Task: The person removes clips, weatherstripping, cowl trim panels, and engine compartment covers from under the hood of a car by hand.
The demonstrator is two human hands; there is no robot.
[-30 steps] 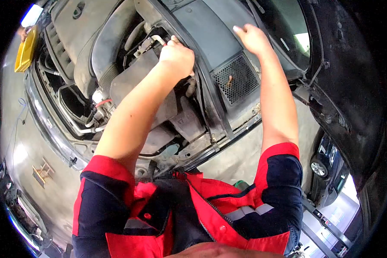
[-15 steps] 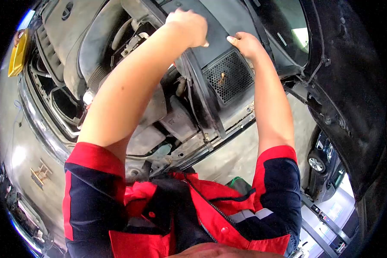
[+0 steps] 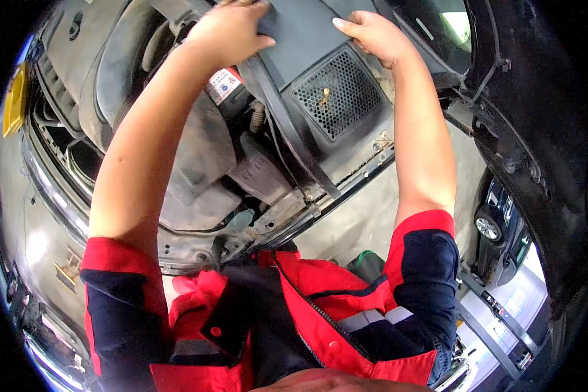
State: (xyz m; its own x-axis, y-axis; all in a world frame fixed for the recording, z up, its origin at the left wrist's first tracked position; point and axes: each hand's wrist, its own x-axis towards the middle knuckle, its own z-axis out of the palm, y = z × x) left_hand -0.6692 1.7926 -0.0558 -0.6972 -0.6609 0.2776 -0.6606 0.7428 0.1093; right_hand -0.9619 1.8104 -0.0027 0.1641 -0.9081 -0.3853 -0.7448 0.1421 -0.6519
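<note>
A dark plastic cowl panel (image 3: 293,55) lies at the base of the windscreen, with a honeycomb grille (image 3: 346,81) at its near end. My left hand (image 3: 228,32) is at the panel's front edge, beside the black rubber seal (image 3: 287,124); its fingers curl over the edge, partly cut off by the frame top, and the thumb points right. Across from it, my right hand (image 3: 379,42) grips the rear edge, its thumb on top and its fingers bent underneath. A small yellowish piece (image 3: 325,98) sits on the grille.
The engine cover (image 3: 78,39) and a battery label (image 3: 223,86) are to the left. The raised bonnet (image 3: 522,91) hangs at the right. A yellow object (image 3: 15,101) stands beyond the front of the car. Another car (image 3: 493,222) and lift arms (image 3: 490,330) show at lower right.
My left hand has moved left along the panel, away from my right hand. The grille looks larger and nearer, and the battery label has come into view. The camera view has shifted too.
</note>
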